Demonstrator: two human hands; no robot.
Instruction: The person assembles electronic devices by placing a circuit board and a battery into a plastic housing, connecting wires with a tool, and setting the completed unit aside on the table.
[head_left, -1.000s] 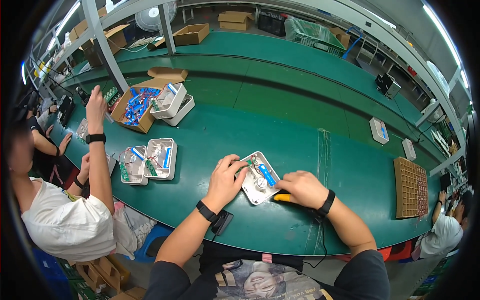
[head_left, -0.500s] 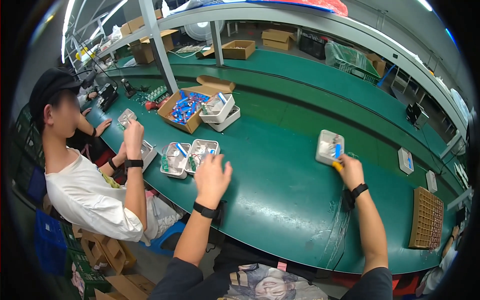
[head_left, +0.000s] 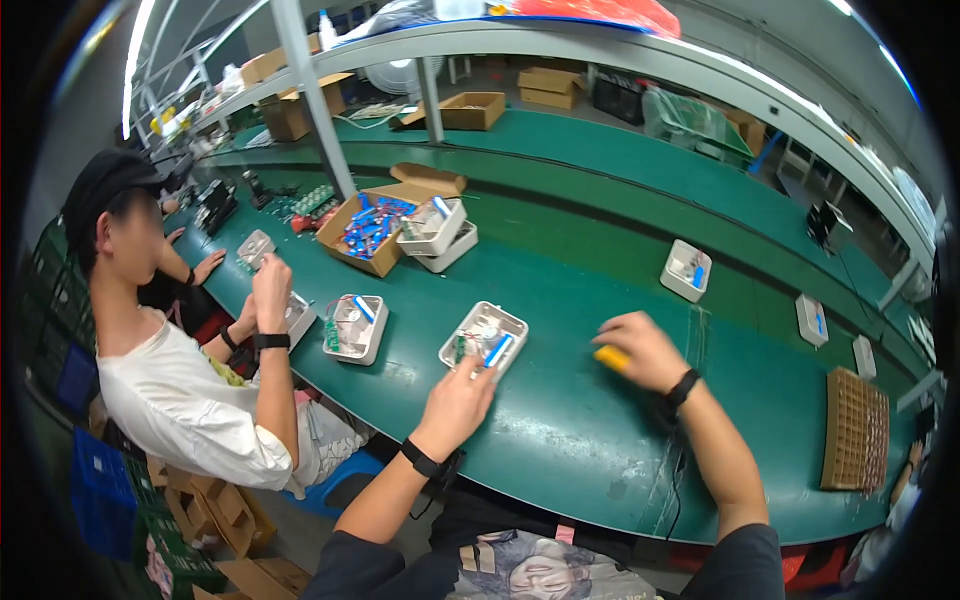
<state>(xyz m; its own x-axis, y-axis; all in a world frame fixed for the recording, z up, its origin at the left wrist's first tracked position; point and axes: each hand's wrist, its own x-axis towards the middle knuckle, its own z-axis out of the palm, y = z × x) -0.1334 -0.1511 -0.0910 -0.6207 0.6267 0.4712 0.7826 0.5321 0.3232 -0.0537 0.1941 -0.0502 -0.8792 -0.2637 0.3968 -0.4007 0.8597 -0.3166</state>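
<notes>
My left hand (head_left: 458,405) grips the near wall of a white plastic housing (head_left: 452,342) on the green bench, fingers partly over its rim. Inside that housing lie a blue cylindrical cell (head_left: 498,351), thin wires and a small green circuit board (head_left: 460,347). To the right, my right hand (head_left: 645,350) is raised above the bench, closed around a small yellow tool (head_left: 611,357); its kind is not clear. Left of my left hand sits a similar white housing (head_left: 372,345) with a blue cell and green board. Another housing (head_left: 686,285) stands beyond my right hand.
A cardboard box (head_left: 385,262) of blue cells stands at far left beside stacked housings (head_left: 452,262). A co-worker (head_left: 190,390) handles parts at the left. More housings (head_left: 812,320) lie at right, near a brown compartment tray (head_left: 850,432). A metal post (head_left: 315,110) rises at the back.
My left hand has drawn one housing rightward, away from its neighbour. My right hand has moved left with the yellow tool, leaving the right-hand housing, which now sits farther off to the right.
</notes>
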